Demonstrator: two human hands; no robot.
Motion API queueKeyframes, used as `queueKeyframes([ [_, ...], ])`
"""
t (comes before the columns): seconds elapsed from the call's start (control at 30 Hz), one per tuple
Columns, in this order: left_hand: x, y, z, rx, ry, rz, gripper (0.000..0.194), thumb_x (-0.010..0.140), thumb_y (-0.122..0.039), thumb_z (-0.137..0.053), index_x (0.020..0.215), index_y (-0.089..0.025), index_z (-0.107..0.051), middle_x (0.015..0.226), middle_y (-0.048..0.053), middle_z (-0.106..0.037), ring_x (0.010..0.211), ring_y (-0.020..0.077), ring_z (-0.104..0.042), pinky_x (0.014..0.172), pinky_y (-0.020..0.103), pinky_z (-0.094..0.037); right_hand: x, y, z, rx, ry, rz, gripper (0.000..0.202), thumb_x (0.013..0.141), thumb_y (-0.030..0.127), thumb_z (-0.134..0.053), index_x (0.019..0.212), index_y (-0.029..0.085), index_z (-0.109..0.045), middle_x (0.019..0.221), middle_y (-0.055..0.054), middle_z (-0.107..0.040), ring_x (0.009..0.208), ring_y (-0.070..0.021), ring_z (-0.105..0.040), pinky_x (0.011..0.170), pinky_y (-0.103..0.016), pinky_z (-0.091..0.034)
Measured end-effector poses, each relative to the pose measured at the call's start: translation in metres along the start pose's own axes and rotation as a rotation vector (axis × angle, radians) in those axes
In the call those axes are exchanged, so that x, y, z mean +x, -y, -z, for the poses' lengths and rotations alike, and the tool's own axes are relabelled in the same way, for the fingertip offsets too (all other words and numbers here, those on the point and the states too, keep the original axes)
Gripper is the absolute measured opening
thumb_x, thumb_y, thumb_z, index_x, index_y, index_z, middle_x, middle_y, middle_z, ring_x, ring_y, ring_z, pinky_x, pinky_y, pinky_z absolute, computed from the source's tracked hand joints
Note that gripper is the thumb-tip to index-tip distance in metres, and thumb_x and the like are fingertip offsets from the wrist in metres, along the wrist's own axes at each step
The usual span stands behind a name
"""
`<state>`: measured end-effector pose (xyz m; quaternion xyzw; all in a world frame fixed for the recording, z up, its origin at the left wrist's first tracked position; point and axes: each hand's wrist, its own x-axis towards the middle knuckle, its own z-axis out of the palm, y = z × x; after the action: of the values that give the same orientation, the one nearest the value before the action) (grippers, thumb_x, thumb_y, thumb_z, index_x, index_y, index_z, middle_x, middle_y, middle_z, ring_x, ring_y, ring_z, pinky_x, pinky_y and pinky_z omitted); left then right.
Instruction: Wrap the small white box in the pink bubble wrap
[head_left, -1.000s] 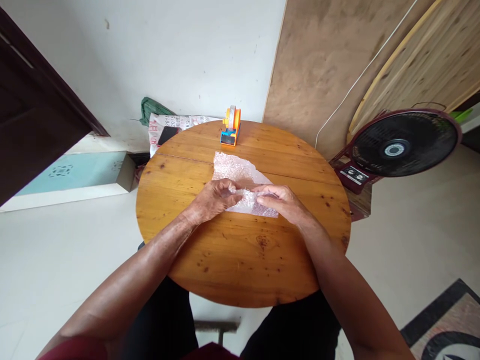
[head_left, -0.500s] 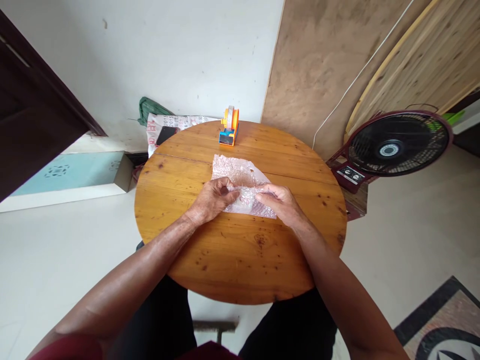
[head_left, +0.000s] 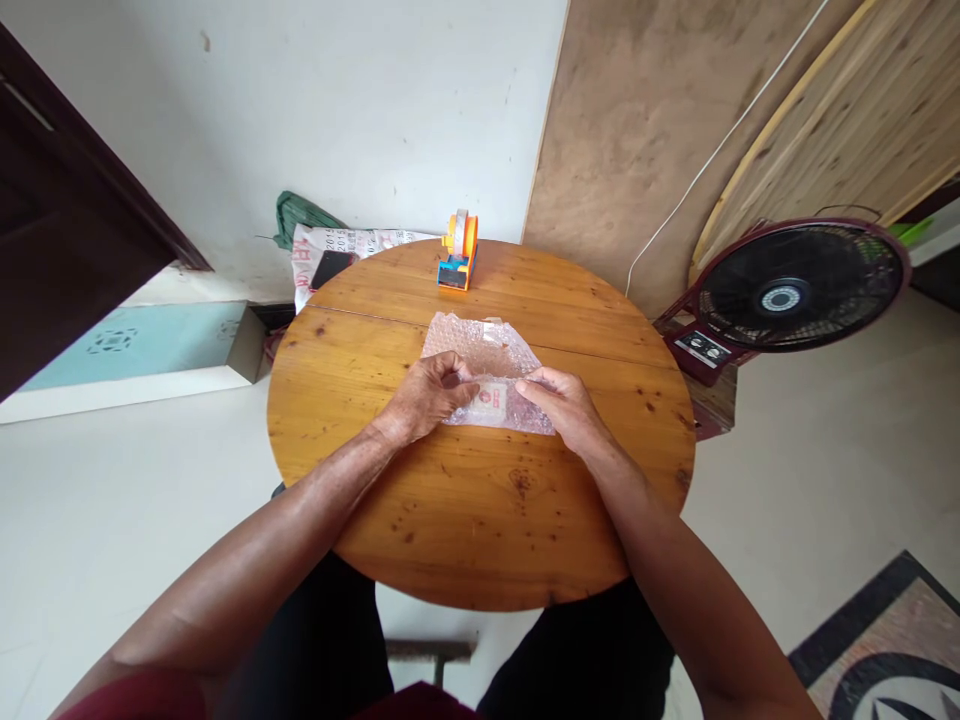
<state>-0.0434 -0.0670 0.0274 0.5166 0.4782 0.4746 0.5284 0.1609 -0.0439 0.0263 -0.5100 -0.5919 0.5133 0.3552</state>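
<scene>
A sheet of clear bubble wrap (head_left: 480, 345) lies on the round wooden table (head_left: 480, 530), its near part folded over a small white item with red print (head_left: 491, 397). That item shows through the plastic; its kind I cannot make out. My left hand (head_left: 431, 395) pinches the fold's edge on the left between thumb and fingers. On the right, my right hand (head_left: 562, 402) pinches the same edge, thumb resting on the wrap. Both hands are closed on the plastic, just above the tabletop.
At the table's far edge stands an orange and blue tape dispenser (head_left: 457, 255). A printed sack (head_left: 315, 250) with a dark phone-like object (head_left: 330, 268) sits behind the table's left side. To the right is a dark red fan (head_left: 787, 290).
The folded bubble wrap now lies flatter, and the red print beneath shows more clearly. The sheet's far part has flattened too. Both hands keep nearly the same place.
</scene>
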Motion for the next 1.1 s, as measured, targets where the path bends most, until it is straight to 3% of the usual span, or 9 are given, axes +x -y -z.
queueKeyframes([
  [0.33,-0.002,-0.001,0.000,-0.059,0.073,0.051,0.048,0.066,-0.030,-0.075,0.108,-0.016,-0.058,0.095,0.003,-0.066,0.070,0.0107,-0.060,0.058,0.021,-0.044,0.005,-0.008,0.003,-0.378,-0.159,0.171,0.032,0.076,0.045,-0.062,0.060,0.019,-0.054,0.055,0.004,-0.045,0.054,-0.0105,-0.039,0.052,-0.024,-0.030],
  [0.43,-0.004,-0.003,-0.001,-0.024,0.089,0.008,0.037,0.071,-0.032,-0.071,0.104,-0.016,-0.064,0.096,0.005,-0.068,0.076,0.0133,-0.062,0.064,0.024,-0.047,0.007,-0.013,0.004,-0.461,-0.191,0.212,0.032,0.077,0.045,-0.061,0.060,0.019,-0.054,0.055,0.004,-0.045,0.055,-0.0108,-0.040,0.053,-0.024,-0.030],
  [0.57,-0.004,-0.004,0.000,0.145,0.076,-0.111,0.019,0.077,-0.033,-0.066,0.082,-0.016,-0.070,0.085,0.005,-0.069,0.076,0.0136,-0.060,0.066,0.024,-0.046,0.009,-0.015,0.008,-0.485,-0.243,0.247,0.032,0.076,0.046,-0.062,0.062,0.018,-0.057,0.055,0.004,-0.048,0.056,-0.0115,-0.043,0.054,-0.024,-0.031],
  [0.83,-0.003,-0.002,0.001,0.130,0.061,-0.016,0.030,0.072,-0.039,-0.072,0.087,-0.013,-0.070,0.079,0.004,-0.070,0.065,0.0108,-0.057,0.056,0.021,-0.042,0.011,-0.017,0.010,-0.482,-0.283,0.268,0.033,0.077,0.048,-0.063,0.062,0.018,-0.058,0.057,0.003,-0.055,0.056,-0.0123,-0.048,0.056,-0.025,-0.034],
  [0.97,-0.002,0.000,-0.001,0.102,0.039,0.001,0.028,0.069,-0.037,-0.075,0.083,-0.013,-0.069,0.077,0.003,-0.069,0.063,0.0095,-0.054,0.055,0.020,-0.040,0.005,-0.009,0.011,-0.529,-0.271,0.310,0.023,0.080,0.042,-0.063,0.078,0.019,-0.064,0.070,0.000,-0.064,0.064,-0.0156,-0.056,0.062,-0.027,-0.041],
  [1.1,-0.001,-0.001,-0.002,0.102,0.033,0.011,0.026,0.067,-0.034,-0.076,0.080,-0.013,-0.069,0.073,0.001,-0.067,0.061,0.0084,-0.052,0.056,0.020,-0.039,-0.011,0.011,0.003,-0.853,-0.289,0.649,0.013,0.087,0.027,-0.058,0.094,0.019,-0.065,0.112,-0.009,-0.067,0.099,-0.0234,-0.058,0.084,-0.036,-0.041],
])
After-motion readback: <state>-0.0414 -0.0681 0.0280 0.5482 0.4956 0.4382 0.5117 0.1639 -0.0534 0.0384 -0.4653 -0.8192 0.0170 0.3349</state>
